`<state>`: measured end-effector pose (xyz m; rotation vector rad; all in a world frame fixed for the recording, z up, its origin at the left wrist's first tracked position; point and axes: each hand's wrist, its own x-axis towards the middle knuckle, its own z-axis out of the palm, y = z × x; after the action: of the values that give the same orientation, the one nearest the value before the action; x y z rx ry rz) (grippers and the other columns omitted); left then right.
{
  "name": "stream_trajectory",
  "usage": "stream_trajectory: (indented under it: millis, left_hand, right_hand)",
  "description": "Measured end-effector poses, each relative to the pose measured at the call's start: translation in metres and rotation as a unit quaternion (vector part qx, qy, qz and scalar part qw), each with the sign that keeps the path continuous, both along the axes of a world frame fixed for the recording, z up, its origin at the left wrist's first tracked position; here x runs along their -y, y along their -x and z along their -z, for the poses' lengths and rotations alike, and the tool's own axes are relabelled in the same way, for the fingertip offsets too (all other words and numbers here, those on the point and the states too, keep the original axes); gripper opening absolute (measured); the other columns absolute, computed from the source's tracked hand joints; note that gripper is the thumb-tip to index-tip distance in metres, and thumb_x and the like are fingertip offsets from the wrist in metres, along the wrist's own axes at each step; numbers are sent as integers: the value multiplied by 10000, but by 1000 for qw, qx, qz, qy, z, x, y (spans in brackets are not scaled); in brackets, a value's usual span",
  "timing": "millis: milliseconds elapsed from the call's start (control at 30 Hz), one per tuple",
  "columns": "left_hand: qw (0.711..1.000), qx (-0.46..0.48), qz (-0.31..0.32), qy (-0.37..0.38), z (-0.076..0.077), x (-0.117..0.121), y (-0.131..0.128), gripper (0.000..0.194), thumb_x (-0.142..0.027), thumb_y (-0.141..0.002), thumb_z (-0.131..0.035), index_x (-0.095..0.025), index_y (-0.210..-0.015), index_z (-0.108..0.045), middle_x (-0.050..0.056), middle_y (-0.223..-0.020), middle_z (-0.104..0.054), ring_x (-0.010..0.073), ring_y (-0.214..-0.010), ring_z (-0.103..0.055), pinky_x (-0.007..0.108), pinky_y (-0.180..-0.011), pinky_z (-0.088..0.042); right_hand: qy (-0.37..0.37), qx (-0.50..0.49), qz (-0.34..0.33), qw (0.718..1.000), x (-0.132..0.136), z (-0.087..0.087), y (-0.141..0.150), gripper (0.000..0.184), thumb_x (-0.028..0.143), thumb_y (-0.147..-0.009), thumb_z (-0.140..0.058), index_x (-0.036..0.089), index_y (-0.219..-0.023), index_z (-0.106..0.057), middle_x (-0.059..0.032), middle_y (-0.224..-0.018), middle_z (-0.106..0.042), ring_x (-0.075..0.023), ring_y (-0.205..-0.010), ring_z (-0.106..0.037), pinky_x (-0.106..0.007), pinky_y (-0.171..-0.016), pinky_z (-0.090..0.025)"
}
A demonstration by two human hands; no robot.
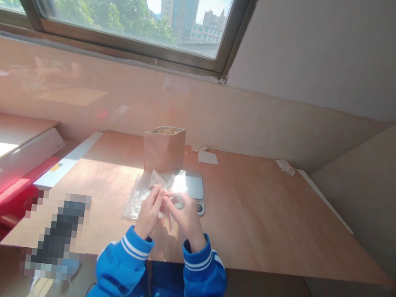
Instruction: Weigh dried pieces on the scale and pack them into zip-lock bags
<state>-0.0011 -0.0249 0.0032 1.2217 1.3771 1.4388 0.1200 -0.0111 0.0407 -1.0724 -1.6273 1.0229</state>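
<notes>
My left hand [149, 212] and my right hand [186, 216] meet over the wooden table [264, 223], both in blue sleeves with white stripes. Together they pinch a small clear plastic bag [161, 181] with a red strip along its edge, held up just above the table. Behind it stands an open brown paper pouch [163, 148], upright. A flat silver scale [192, 186] lies just right of the hands. More clear plastic bags [135, 198] lie flat under and left of my left hand.
A white paper slip [208, 157] and crumpled scraps [285, 167] lie near the wall at the back. A blurred-out dark object [59, 235] sits at the table's front left. A red and white item [12, 179] lies left of the table.
</notes>
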Motion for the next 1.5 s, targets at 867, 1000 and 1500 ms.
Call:
stream_trajectory:
  millis: [867,1000,1500]
  left_hand:
    - [986,-134,92,-42,-5,6,-4,297,-396,-929,-439,-182,-942,-645,29,-693,-610,174,-633,-586,284,-623,-455]
    - [978,-172,104,-60,0,4,-1,312,-364,-942,-412,-179,-995,-657,69,-816,-688,194,-744,-654,295,-695,-504]
    - [919,-355,112,-131,15,0,7,291,-245,-945,-376,-198,-1073,-633,81,-917,-723,216,-869,-687,340,-761,-518]
  right_hand:
    - [74,-99,24,992,-8,14,0,282,461,-843,-623,181,-838,-652,-46,-797,-700,-184,-747,-674,-277,-668,-544]
    - [83,-108,17,991,-9,15,-1,272,448,-829,-635,178,-801,-656,-37,-776,-696,-177,-739,-668,-272,-673,-540]
    - [80,-87,35,992,-8,11,-6,247,410,-807,-650,181,-718,-647,-12,-706,-662,-154,-682,-625,-254,-652,-515]
